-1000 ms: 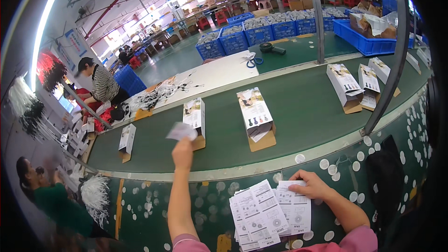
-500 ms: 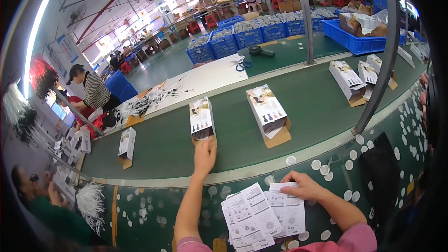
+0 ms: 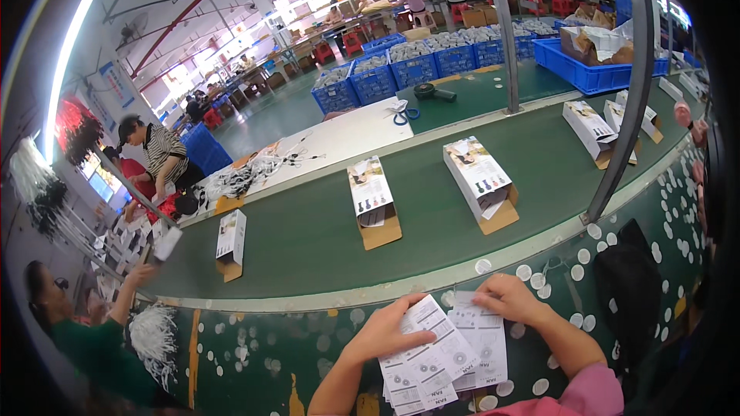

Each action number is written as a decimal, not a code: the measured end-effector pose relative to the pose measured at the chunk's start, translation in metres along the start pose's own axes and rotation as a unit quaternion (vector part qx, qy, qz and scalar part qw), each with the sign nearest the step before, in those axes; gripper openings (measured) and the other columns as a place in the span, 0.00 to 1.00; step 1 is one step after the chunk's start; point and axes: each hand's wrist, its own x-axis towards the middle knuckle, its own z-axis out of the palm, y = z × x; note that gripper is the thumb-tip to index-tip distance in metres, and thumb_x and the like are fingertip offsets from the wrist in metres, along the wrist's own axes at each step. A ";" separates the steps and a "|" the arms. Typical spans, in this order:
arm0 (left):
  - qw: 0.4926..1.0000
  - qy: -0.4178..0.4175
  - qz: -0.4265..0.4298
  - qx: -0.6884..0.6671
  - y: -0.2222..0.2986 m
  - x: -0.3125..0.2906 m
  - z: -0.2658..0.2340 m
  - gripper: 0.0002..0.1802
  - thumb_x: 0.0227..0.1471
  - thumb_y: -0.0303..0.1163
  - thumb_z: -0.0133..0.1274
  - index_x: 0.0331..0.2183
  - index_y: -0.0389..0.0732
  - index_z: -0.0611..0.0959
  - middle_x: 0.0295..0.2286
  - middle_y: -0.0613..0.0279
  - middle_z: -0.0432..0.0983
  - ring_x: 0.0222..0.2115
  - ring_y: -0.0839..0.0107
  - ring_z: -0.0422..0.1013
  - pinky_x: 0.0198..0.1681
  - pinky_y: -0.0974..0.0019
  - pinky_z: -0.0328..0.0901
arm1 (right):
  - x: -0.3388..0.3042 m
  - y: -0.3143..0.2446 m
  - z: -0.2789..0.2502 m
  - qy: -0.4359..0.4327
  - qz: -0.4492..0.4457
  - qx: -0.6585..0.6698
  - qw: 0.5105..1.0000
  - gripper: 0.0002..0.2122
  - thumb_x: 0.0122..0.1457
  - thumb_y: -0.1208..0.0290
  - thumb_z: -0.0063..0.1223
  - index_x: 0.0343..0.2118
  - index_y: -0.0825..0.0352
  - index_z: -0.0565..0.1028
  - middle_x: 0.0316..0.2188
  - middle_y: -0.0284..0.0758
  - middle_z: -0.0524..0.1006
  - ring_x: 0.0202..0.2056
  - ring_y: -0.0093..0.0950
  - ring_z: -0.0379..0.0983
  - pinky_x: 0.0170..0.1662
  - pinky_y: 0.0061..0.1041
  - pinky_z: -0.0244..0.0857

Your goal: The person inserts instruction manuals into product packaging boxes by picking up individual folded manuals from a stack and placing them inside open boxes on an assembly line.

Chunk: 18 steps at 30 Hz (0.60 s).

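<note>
My left hand (image 3: 395,330) grips the left part of a fanned stack of printed leaflets (image 3: 432,358), thumb on top and fingers at the upper edge. With fingers and thumb closed, my right hand (image 3: 509,297) pinches the top of the right-hand leaflets (image 3: 479,339). Beyond them, on the green conveyor belt, lies a white printed box (image 3: 368,185) with its brown end flap open toward me and paper showing inside. Right of it is a similar open box (image 3: 476,168), also with paper in its opening. A smaller-looking box (image 3: 230,235) lies farther left.
More boxes (image 3: 590,129) lie on the belt behind a grey metal post (image 3: 628,108). Round white stickers (image 3: 578,272) dot the green near surface beside a black bag (image 3: 628,293). Blue-handled scissors (image 3: 405,115) lie across the belt. A co-worker in green (image 3: 100,347) reaches toward the belt at left.
My left hand has left the middle box's open end and come back to the leaflets. The boxes have shifted right along the belt. The co-worker at left now extends an arm holding a box-like item.
</note>
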 end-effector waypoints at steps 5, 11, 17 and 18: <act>1.000 0.014 -0.005 -0.002 -0.022 -0.012 -0.013 0.34 0.39 0.46 0.57 0.45 0.36 0.67 0.38 0.49 0.70 0.39 0.60 0.68 0.43 0.66 0.61 | 0.004 0.018 0.028 0.126 0.183 0.206 0.953 0.10 0.52 0.67 0.51 0.22 0.69 0.71 0.16 0.29 0.70 0.19 0.15 0.63 0.23 0.18 0.58; 0.989 0.061 0.013 -0.135 -0.062 -0.034 -0.025 0.20 0.44 0.37 0.54 0.37 0.34 0.71 0.32 0.56 0.72 0.33 0.70 0.69 0.37 0.71 0.63 | 0.017 0.009 0.063 0.179 0.192 0.299 0.918 0.09 0.54 0.68 0.48 0.23 0.68 0.68 0.19 0.26 0.70 0.22 0.12 0.62 0.24 0.14 0.57; 0.986 0.090 0.043 -0.132 -0.075 -0.056 -0.047 0.11 0.47 0.31 0.51 0.32 0.33 0.76 0.29 0.58 0.73 0.29 0.74 0.69 0.33 0.74 0.63 | 0.025 -0.014 0.089 0.172 0.190 0.281 0.925 0.09 0.55 0.68 0.48 0.24 0.69 0.68 0.20 0.27 0.71 0.23 0.12 0.63 0.25 0.14 0.58; 0.991 0.089 0.028 -0.094 -0.077 -0.060 -0.052 0.11 0.47 0.31 0.50 0.32 0.33 0.76 0.28 0.59 0.73 0.28 0.73 0.69 0.33 0.73 0.64 | 0.026 -0.016 0.093 0.168 0.185 0.276 0.928 0.09 0.55 0.68 0.48 0.24 0.69 0.68 0.20 0.27 0.71 0.23 0.12 0.63 0.25 0.14 0.58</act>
